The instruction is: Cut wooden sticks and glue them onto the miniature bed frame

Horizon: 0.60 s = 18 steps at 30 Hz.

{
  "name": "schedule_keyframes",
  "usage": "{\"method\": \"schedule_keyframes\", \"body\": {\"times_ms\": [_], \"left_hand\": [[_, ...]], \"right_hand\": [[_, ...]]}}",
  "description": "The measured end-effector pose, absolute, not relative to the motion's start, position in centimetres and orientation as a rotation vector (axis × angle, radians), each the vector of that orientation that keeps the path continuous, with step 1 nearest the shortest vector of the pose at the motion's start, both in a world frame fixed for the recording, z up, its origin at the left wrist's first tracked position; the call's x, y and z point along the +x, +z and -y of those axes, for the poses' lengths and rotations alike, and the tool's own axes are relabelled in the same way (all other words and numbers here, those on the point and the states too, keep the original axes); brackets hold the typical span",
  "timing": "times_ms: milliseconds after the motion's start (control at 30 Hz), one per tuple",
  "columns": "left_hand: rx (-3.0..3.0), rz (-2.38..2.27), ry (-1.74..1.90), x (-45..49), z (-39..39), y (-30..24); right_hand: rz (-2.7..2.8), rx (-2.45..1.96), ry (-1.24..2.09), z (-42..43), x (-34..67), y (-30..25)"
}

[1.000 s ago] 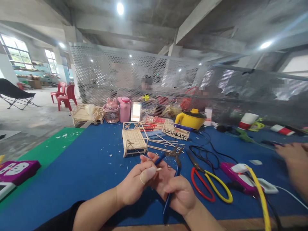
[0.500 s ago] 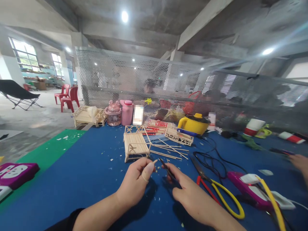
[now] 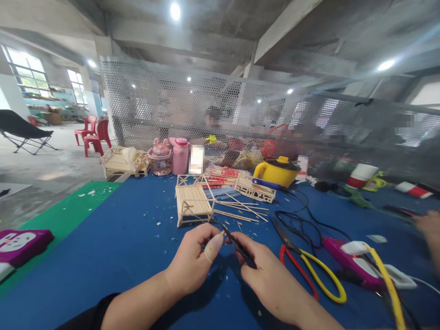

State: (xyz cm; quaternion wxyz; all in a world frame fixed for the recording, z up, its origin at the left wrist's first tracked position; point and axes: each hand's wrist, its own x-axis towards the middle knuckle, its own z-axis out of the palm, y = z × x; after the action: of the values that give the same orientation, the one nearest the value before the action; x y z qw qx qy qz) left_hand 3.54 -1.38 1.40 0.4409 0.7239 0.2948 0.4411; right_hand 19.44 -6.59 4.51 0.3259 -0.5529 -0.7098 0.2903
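My left hand (image 3: 192, 252) is closed, pinching a short pale wooden stick (image 3: 222, 233) between thumb and forefinger; most of the stick is hidden. A beige band circles the thumb. My right hand (image 3: 263, 270) is wrapped round a slim black knife (image 3: 242, 250), whose narrow tip lies against or just over the stick's end. Just beyond my hands stands a miniature bed frame (image 3: 195, 201) made of thin sticks. Several loose wooden sticks (image 3: 240, 211) lie to its right. Scissors (image 3: 288, 243) with one red and one yellow handle rest right of my right hand.
A yellow pot (image 3: 277, 173), a stick-built panel (image 3: 255, 189), pink bottles (image 3: 180, 158) and another stick model (image 3: 123, 162) stand along the back. Purple power strips (image 3: 357, 266) with cables lie right and far left. A perforated screen (image 3: 154, 101) rises behind; another person's hand (image 3: 429, 233) is at right.
The knife has moved left and up to the stick's end, closing the gap between my hands. The other person's hand at the right has shifted slightly. My view has tilted a little.
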Motion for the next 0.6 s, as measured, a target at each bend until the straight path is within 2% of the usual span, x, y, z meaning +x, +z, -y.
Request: {"method": "schedule_keyframes", "body": {"times_ms": [367, 600], "left_hand": [[2.237, -0.816, 1.119, 3.16, 1.17, 1.51], [2.24, -0.787, 1.082, 3.16, 1.6, 1.7]], "right_hand": [[1.916, -1.55, 0.544, 6.88, 19.49, 3.92], [2.007, -1.47, 0.523, 6.63, 19.59, 3.99]]}}
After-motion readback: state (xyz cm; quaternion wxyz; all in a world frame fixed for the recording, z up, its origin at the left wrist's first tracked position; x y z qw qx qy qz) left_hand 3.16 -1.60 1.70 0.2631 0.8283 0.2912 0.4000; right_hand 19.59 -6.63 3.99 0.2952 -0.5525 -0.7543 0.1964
